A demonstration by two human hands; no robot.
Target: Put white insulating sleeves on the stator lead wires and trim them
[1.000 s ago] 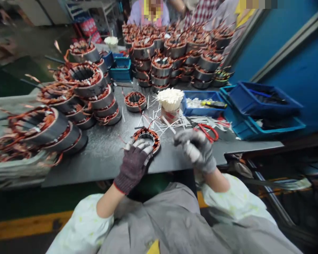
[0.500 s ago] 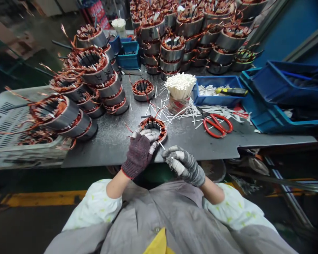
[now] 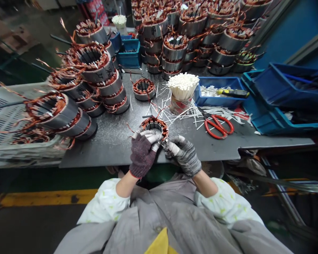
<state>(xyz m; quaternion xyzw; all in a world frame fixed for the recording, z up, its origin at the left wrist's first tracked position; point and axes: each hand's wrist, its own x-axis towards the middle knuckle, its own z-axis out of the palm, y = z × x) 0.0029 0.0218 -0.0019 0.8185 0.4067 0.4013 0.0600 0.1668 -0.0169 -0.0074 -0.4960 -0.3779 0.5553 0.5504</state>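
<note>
A copper-wound stator ring (image 3: 155, 124) lies flat on the dark table (image 3: 111, 148) just in front of me. My left hand (image 3: 143, 151), in a dark knit glove, grips the ring's near edge with curled fingers. My right hand (image 3: 182, 152), in a grey glove, is pinched against the ring's near right side; what its fingertips hold is too small to make out. A tin full of white sticks (image 3: 182, 90) stands just behind, with loose white sticks (image 3: 172, 111) scattered around it.
Red-handled scissors (image 3: 217, 125) lie right of the ring. Stacked stators (image 3: 92, 81) crowd the left and the back (image 3: 190, 38). A lone stator (image 3: 143, 88) sits mid-table. Blue bins (image 3: 278, 102) line the right; one (image 3: 218, 92) holds a yellow-handled tool. A grey crate (image 3: 7, 116) stands far left.
My right hand has come in from the right and now meets the ring beside my left hand. My view has tilted down, so the people at the back are out of sight.
</note>
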